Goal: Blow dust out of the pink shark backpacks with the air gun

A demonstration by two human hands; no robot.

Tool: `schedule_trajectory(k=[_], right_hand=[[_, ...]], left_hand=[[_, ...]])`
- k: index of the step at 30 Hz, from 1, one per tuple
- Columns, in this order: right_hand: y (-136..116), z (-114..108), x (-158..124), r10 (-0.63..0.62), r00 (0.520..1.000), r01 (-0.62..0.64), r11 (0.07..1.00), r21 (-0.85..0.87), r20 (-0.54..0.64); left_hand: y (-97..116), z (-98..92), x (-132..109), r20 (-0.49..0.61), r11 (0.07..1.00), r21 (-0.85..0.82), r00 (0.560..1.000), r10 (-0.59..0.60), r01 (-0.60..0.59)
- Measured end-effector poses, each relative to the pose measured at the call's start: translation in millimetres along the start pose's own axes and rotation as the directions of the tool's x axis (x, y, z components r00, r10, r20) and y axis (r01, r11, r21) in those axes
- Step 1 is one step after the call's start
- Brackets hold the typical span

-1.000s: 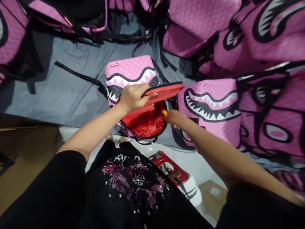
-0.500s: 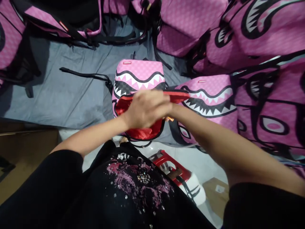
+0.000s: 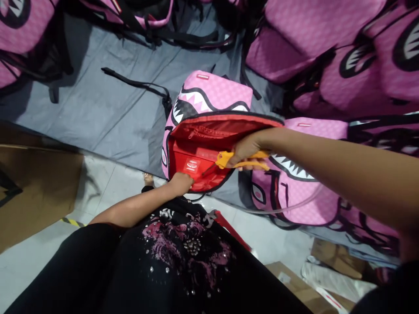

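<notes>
A pink shark-mouth backpack (image 3: 225,93) lies on the grey cloth, its compartment wide open and showing a red lining (image 3: 183,152) with a small label. My right hand (image 3: 250,150) is wrapped round a yellow-orange tool (image 3: 225,159), whose thin dark tip points down into the red opening. At the near edge of that opening, my left hand (image 3: 181,183) has its fingers closed on the bag's rim. Just to the right lies a second pink backpack (image 3: 294,192), partly behind my right forearm, with a thin clear hose across it.
More pink backpacks (image 3: 288,39) are piled at the back and right. A black strap (image 3: 131,83) stretches over the grey cloth (image 3: 98,113). Cardboard boxes (image 3: 39,187) stand at the lower left and lower right. A red object (image 3: 231,229) is below the table edge.
My hands, which overlapped over the bag, are now apart, the left lower at the rim. The compartment is spread wider, and the yellow-orange tool now shows clearly. The view has shifted.
</notes>
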State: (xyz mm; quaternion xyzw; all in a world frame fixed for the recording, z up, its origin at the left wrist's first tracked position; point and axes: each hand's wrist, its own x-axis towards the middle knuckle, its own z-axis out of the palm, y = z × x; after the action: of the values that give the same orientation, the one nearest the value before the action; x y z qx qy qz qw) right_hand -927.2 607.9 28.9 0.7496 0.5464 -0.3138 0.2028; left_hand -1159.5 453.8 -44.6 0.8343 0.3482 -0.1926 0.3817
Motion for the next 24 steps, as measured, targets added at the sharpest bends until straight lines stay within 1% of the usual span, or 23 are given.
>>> schedule_trajectory(k=[1, 2, 3, 4, 5, 6, 7, 8, 10, 11, 12, 13, 14, 15, 16, 17, 18, 19, 20, 21, 22, 23, 24], right_hand=[[-6.5, -5.1, -6.7, 0.053, 0.991, -0.049, 0.998, -0.036, 0.125], [-13.7, -11.1, -13.6, 0.097, 0.957, -0.079, 0.994, -0.078, 0.273], [-20.9, -17.0, -20.0, 0.116, 0.890, -0.073, 0.991, -0.113, 0.441], [-27.2, -22.3, -25.2, 0.111, 0.799, -0.042, 0.991, -0.130, 0.591], [-32.2, -26.1, -28.9, 0.100, 0.701, -0.004, 0.991, -0.136, 0.706], [-35.8, -28.4, -31.0, 0.092, 0.619, 0.031, 0.990, -0.141, 0.780], [-38.0, -29.0, -31.6, 0.092, 0.564, 0.054, 0.988, -0.148, 0.820], [-39.1, -28.3, -30.9, 0.092, 0.541, 0.067, 0.986, -0.151, 0.836], [-39.5, -24.5, -27.8, 0.087, 0.533, 0.088, 0.984, -0.158, 0.841], [-39.1, -22.3, -26.3, 0.091, 0.533, 0.110, 0.978, -0.175, 0.841], [-38.5, -20.0, -25.5, 0.103, 0.548, 0.139, 0.967, -0.211, 0.830], [-37.6, -17.5, -25.9, 0.112, 0.582, 0.170, 0.952, -0.256, 0.805], [-36.2, -14.5, -28.1, 0.099, 0.623, 0.205, 0.936, -0.285, 0.775], [-34.2, -10.4, -32.3, 0.054, 0.667, 0.240, 0.929, -0.282, 0.743], [-31.8, -4.7, -38.7, -0.026, 0.715, 0.275, 0.929, -0.247, 0.699], [-29.2, 3.1, -46.9, -0.125, 0.774, 0.308, 0.931, -0.196, 0.621], [-26.6, 13.3, -56.2, -0.221, 0.831, 0.339, 0.929, -0.149, 0.511], [-24.8, 25.8, -65.7, -0.290, 0.878, 0.360, 0.924, -0.128, 0.380], [-24.3, 39.9, -74.1, -0.323, 0.913, 0.364, 0.921, -0.139, 0.249], [-26.0, 54.8, -80.1, -0.330, 0.934, 0.350, 0.923, -0.160, 0.138], [-30.5, 69.2, -82.8, -0.327, 0.943, 0.332, 0.928, -0.168, 0.055], [-38.2, 81.9, -81.9, -0.319, 0.948, 0.315, 0.938, -0.146, 0.001], [-48.8, 91.6, -77.3, -0.309, 0.951, 0.307, 0.948, -0.087, -0.005]], left_hand=[[3.6, 0.1, -5.1, 0.006, 1.000, 0.008, 1.000, 0.006, -0.006], [7.4, 0.8, -10.1, 0.018, 1.000, 0.020, 1.000, 0.021, -0.021], [10.8, 2.3, -15.1, 0.027, 0.998, 0.036, 0.999, 0.045, -0.046], [13.4, 4.5, -19.9, 0.028, 0.995, 0.054, 0.997, 0.077, -0.078], [15.0, 7.4, -24.3, 0.013, 0.991, 0.072, 0.994, 0.108, -0.109], [15.6, 10.8, -28.3, -0.014, 0.988, 0.088, 0.991, 0.130, -0.128], [15.3, 14.6, -31.7, -0.045, 0.986, 0.096, 0.989, 0.138, -0.133], [14.5, 18.7, -34.7, -0.072, 0.987, 0.101, 0.988, 0.134, -0.127], [13.4, 25.2, -40.0, -0.097, 0.991, 0.091, 0.989, 0.108, -0.099], [13.8, 26.2, -43.1, -0.106, 0.992, 0.078, 0.989, 0.103, -0.095], [15.0, 24.4, -46.8, -0.116, 0.993, 0.064, 0.988, 0.105, -0.098], [16.8, 18.9, -51.1, -0.168, 0.994, 0.053, 0.980, 0.103, -0.095], [18.8, 8.9, -55.5, -0.281, 0.996, 0.051, 0.956, 0.088, -0.077], [20.4, -5.7, -59.5, -0.447, 0.998, 0.058, 0.893, 0.060, -0.038], [20.8, -24.5, -62.2, -0.631, 0.998, 0.066, 0.775, 0.027, 0.020], [19.6, -46.6, -62.9, -0.786, 0.995, 0.065, 0.619, 0.002, 0.080], [16.6, -70.6, -61.1, -0.888, 0.991, 0.054, 0.460, -0.008, 0.121], [11.9, -94.5, -56.6, -0.932, 0.991, 0.044, 0.363, -0.006, 0.128], [6.3, -116.7, -49.9, -0.932, 0.995, 0.029, 0.362, -0.007, 0.095], [1.0, -135.7, -41.3, -0.911, 0.999, 0.005, 0.412, -0.013, 0.043], [-3.2, -150.5, -31.6, -0.876, 1.000, -0.024, 0.482, -0.013, -0.016], [-5.2, -160.9, -21.6, -0.840, 0.996, -0.052, 0.542, -0.006, -0.070], [-4.8, -167.0, -12.2, -0.818, 0.990, -0.073, 0.575, 0.009, -0.120]])
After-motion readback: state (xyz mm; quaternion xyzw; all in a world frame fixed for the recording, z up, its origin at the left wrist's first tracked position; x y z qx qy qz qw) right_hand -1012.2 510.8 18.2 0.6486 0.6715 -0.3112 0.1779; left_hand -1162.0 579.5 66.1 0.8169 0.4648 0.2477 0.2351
